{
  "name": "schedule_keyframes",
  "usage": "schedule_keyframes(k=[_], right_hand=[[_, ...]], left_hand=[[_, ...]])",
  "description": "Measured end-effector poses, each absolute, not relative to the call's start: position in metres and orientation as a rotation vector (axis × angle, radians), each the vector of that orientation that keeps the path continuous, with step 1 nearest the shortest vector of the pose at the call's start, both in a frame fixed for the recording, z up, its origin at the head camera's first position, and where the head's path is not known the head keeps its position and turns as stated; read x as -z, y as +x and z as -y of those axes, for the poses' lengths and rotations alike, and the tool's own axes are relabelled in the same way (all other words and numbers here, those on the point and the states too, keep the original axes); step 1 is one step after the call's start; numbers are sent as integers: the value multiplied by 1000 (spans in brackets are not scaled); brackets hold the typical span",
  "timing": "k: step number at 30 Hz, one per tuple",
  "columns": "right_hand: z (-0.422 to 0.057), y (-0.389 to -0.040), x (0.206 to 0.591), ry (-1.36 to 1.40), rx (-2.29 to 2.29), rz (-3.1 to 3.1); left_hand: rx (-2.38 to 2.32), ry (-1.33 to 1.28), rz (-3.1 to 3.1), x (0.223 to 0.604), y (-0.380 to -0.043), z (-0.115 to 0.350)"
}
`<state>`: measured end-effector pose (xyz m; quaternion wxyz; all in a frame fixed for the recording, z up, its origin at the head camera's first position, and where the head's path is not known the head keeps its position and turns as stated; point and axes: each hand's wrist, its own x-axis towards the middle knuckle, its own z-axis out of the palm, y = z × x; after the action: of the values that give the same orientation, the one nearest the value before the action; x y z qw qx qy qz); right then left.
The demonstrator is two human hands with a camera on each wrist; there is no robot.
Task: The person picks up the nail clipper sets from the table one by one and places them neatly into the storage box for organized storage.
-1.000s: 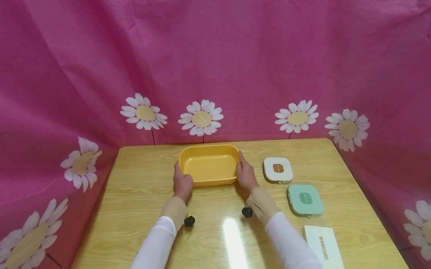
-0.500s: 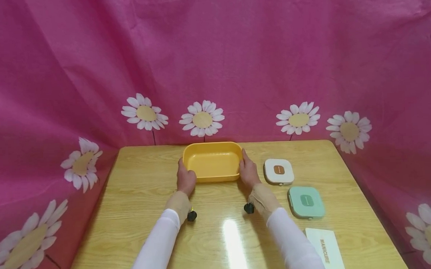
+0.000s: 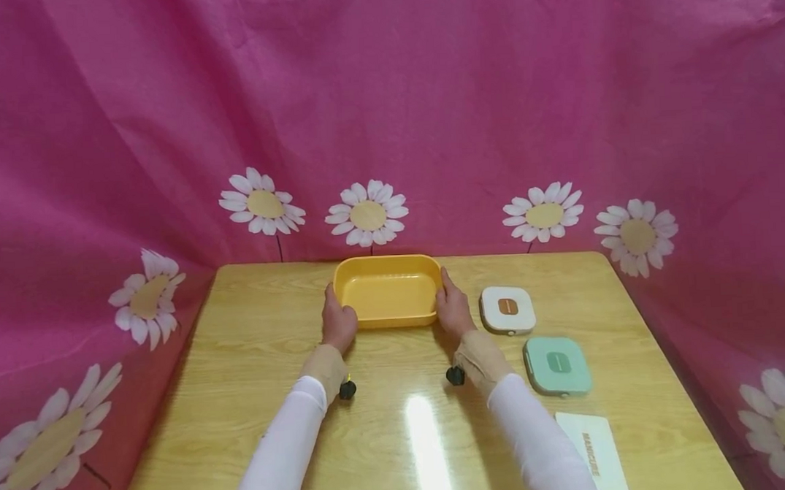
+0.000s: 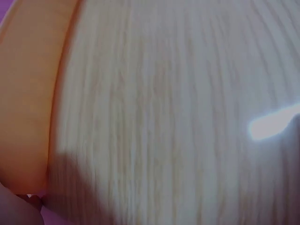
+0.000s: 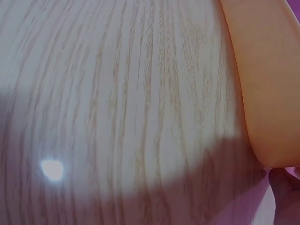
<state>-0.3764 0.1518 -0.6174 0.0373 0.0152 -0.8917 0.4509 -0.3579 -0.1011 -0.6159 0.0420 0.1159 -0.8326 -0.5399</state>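
Note:
A yellow rectangular plastic basin (image 3: 389,292) with rounded corners stands at the far side of the wooden table, with nothing inside it. My left hand (image 3: 339,319) grips its left end, the thumb near the front corner and the fingers along the side. At the opposite end my right hand (image 3: 454,308) holds it the same way. In the left wrist view the basin's orange-looking wall (image 4: 28,93) rises at the left edge, beside a bit of my hand (image 4: 18,208). The right wrist view has the wall (image 5: 267,84) at the right, with fingertips (image 5: 281,190) at its lower corner.
To the right of the basin lie a white square case (image 3: 508,310) with a brown centre, a mint-green square case (image 3: 557,366) and a white box (image 3: 595,452) marked MANICURE. A pink curtain (image 3: 440,126) with daisies surrounds the wooden table (image 3: 255,412).
Both hands have moved the basin slightly away and to the right, up toward the table's back edge. In the last half second it has hardly shifted. The cases stay where they were.

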Motion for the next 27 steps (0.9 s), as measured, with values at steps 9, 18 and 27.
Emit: schedule_keyframes(k=[9, 18, 27], right_hand=[[-158, -370, 595, 103, -1443, 2818], [-176, -359, 575, 151, -1507, 2840], [-210, -324, 569, 256, -1367, 2825]], left_hand=[[1440, 211, 2754, 606, -358, 115], [1257, 38, 2794, 598, -343, 113], [1137, -79, 2833, 583, -327, 101]])
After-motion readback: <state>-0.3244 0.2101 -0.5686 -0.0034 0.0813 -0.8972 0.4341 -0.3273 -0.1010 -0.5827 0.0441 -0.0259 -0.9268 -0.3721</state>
